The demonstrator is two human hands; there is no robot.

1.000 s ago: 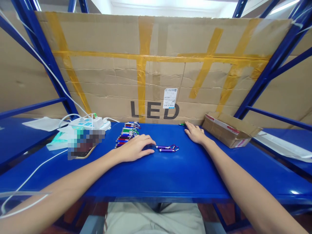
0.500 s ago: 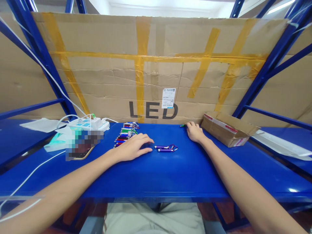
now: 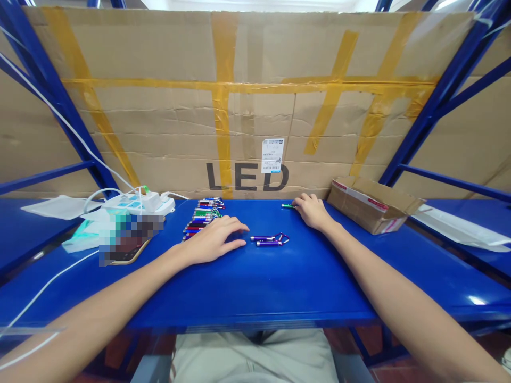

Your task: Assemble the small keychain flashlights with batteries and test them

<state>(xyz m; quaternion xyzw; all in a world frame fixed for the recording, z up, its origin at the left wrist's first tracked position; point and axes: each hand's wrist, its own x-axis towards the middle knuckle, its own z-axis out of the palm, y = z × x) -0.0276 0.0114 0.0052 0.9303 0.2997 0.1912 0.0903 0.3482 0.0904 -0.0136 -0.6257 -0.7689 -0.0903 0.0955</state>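
Observation:
My left hand (image 3: 219, 238) rests on the blue table with its thumb and fingers apart and holds nothing. Just right of its fingertips lie two purple keychain flashlights (image 3: 268, 243) with a purple carabiner clip. Beyond and to the left of that hand is a column of several keychain flashlights (image 3: 203, 218) in green, blue, red and black, partly covered by the hand. Near the back edge my right hand (image 3: 312, 210) is closed on a green keychain flashlight (image 3: 287, 206); one end sticks out to the left, the rest is hidden under the fingers.
An open cardboard box (image 3: 373, 205) stands at the back right. On the left are a phone (image 3: 133, 254), a white power strip (image 3: 130, 202) with cables, and a tissue-like pack (image 3: 82, 236). A tall cardboard sheet (image 3: 167, 133) walls off the back, between blue rack posts.
My right hand has slid left along the back edge with the green keychain flashlight, and more of it shows now. My left hand stays nearly in place. The camera view has shifted slightly.

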